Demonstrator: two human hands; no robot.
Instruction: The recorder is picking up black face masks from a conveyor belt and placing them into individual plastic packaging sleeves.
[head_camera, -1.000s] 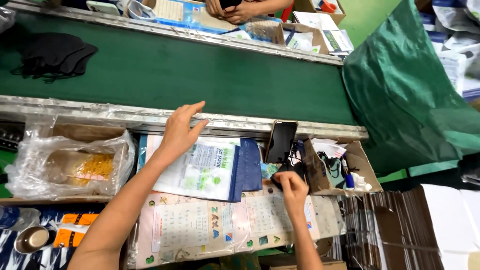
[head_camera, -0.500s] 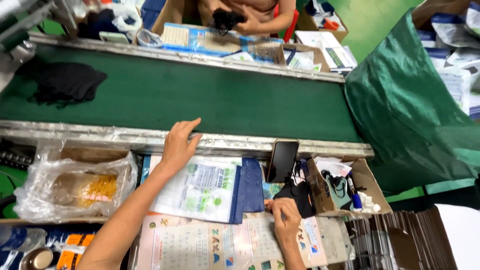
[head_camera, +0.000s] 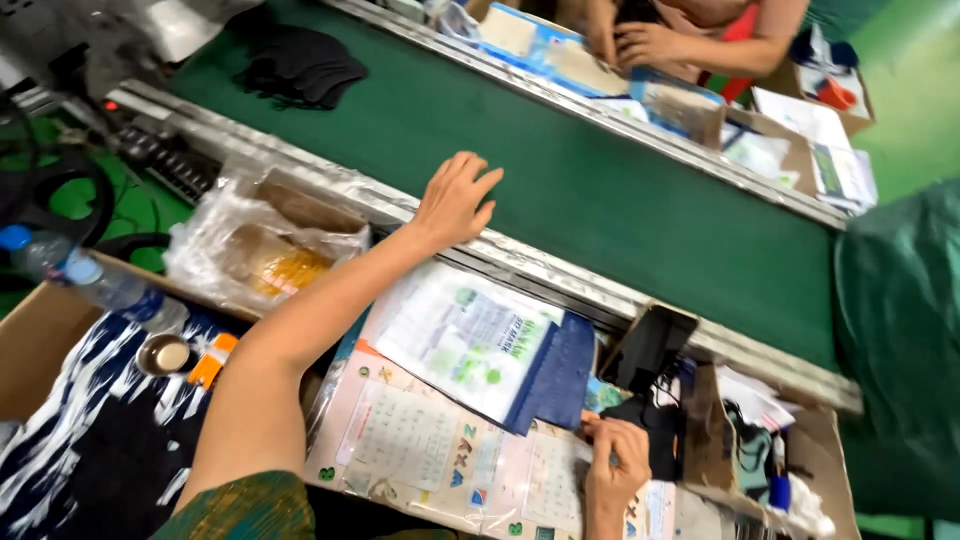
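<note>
**Hands at a packing station beside a green conveyor belt**

A wide green conveyor belt (head_camera: 620, 200) runs diagonally from upper left to right of the frame. The left hand (head_camera: 455, 200) reaches over its metal rail at centre, fingers spread and released, holding nothing. Judging from this, the reaching arm could drag the loose packets below it off their stack, or the fingers could catch at the belt edge.

At lower centre, a large clear sleeve of pale pink printed sheets (head_camera: 440, 450) lies flat on the tabletop. On top of it rests a white flat pouch (head_camera: 465, 335) with green and blue print, over a dark blue pouch (head_camera: 555, 375). The right hand (head_camera: 615, 470), at the bottom centre-right, presses down on the sleeve, fingers curled, just beside a black fabric piece (head_camera: 650, 430); whether it pinches anything I cannot tell.

At centre left, a crumpled clear plastic bag (head_camera: 255, 245) holds something yellow. At upper right, another person's hands (head_camera: 635, 35) work over blue and white packets (head_camera: 545, 50).
</note>
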